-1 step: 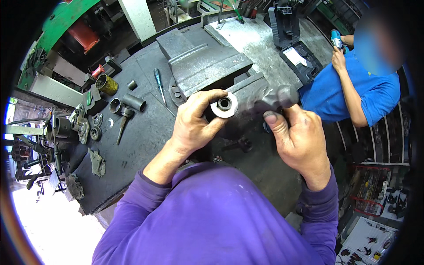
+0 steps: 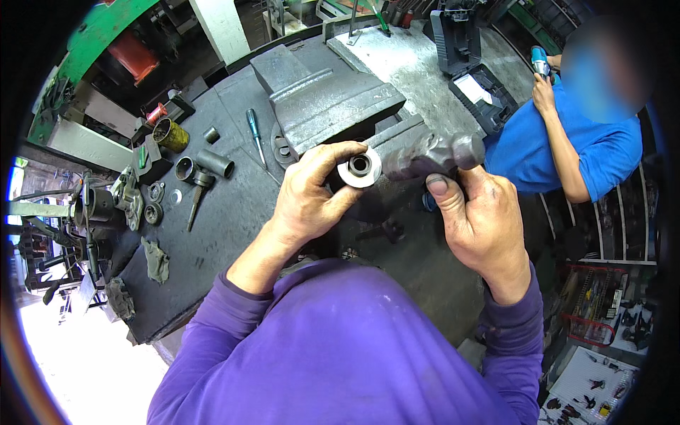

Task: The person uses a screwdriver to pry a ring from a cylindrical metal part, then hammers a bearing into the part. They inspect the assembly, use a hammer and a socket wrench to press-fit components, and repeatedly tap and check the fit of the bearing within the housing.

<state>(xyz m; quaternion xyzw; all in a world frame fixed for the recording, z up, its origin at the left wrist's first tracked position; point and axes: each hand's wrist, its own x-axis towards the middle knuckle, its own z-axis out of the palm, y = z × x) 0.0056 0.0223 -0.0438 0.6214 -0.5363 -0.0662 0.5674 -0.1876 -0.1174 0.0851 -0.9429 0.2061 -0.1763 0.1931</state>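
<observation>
My left hand is closed on a round metal part, its thumb and forefinger on either side of the rim. The part's pale ring face is turned up, with a darker bore in the middle. My right hand grips a hammer, thumb extended along it behind the head; the fingers under it are mostly hidden. The dark steel hammer head lies just right of the ring, slightly smeared. Beyond both hands stands a large bench vise.
On the dark bench lie a screwdriver, a metal sleeve, a yellow can, rings and a rag. A person in blue holds a power tool at right, near an open black case.
The hammer head has shifted slightly to the right and shows less blur. My left hand and the round part have hardly moved.
</observation>
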